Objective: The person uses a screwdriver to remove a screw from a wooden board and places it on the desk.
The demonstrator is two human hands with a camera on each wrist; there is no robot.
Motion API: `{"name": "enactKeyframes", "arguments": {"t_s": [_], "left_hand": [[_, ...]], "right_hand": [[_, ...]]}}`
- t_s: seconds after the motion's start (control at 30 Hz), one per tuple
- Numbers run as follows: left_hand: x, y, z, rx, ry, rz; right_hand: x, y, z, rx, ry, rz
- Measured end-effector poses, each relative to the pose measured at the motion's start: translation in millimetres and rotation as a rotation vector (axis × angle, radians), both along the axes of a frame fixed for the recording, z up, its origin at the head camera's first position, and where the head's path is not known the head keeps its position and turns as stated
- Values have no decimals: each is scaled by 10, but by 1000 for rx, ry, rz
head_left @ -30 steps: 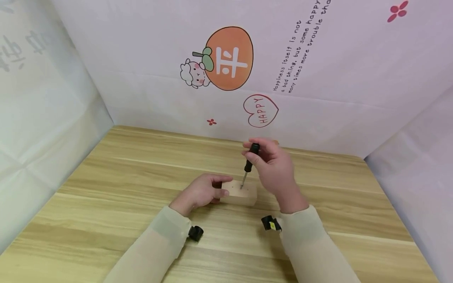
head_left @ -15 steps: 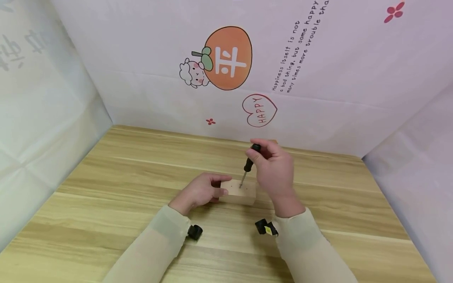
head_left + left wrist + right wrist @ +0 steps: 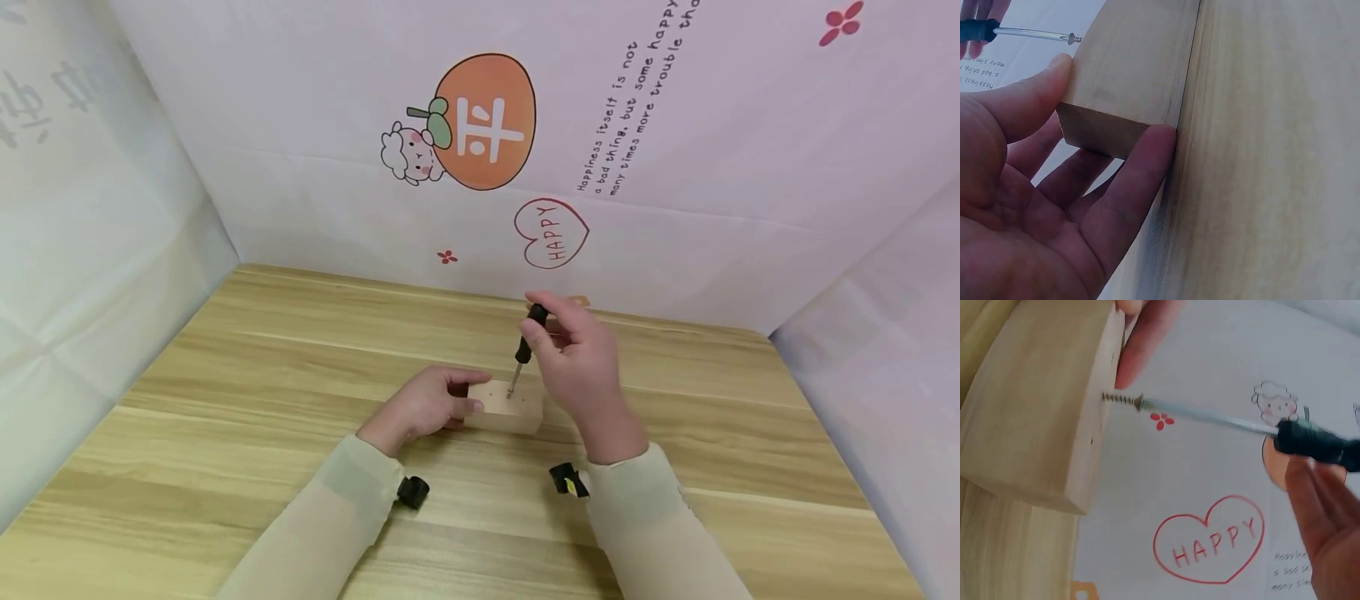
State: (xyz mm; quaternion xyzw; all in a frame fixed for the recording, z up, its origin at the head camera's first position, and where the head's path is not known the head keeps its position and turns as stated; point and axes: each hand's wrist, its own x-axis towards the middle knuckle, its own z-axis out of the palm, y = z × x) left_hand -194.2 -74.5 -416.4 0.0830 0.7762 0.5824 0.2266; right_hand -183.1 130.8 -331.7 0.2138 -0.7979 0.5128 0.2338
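A pale wooden block [image 3: 504, 423] with small holes in its top face lies on the table. My left hand [image 3: 426, 406] grips its left end, thumb on the near side and fingers round the far side and end. My right hand [image 3: 587, 358] holds the black handle of a screwdriver [image 3: 523, 348] between thumb and fingers. The steel shaft slants down to the block. In the right wrist view a screw [image 3: 1124, 399] stands in the block's middle hole, most of its thread showing, with the screwdriver tip at its head. Another hole shows on either side of it.
The wood-grain table [image 3: 247, 400] runs back to a white printed cloth [image 3: 337, 225] close behind the right hand. More white cloth hangs at the left and right sides. A small black camera [image 3: 413, 492] sits at the left wrist.
My right hand shifts slightly and its fingers change position round the screwdriver handle. The screwdriver stays over the same screw. My left hand and the block hold their place.
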Motion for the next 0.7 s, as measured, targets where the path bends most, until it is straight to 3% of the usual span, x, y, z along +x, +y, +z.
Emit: {"name": "enactKeyframes", "arguments": {"t_s": [0.13,0.2,0.27,0.37,0.47,0.6,0.7], "left_hand": [[1,5,3,2,4,-1],[2,6,10,8,2,-2],[2,-1,21,9,-1,-4],[3,-4,34,6,-5,-7],[6,-6,41,-1,-6,-9],[5,-8,43,-5,-2,-11],[1,-11,37,-2,-2,-13]], "right_hand": [[44,-91,2,126,118,-145],[34,-103,-7,117,161,-171],[17,-108,-19,64,148,-173],[-1,-104,-36,-60,78,-136],[-17,-90,-54,-118,50,-102],[-57,-36,-68,-95,56,-32],[-110,41,-64,-64,63,72]]}}
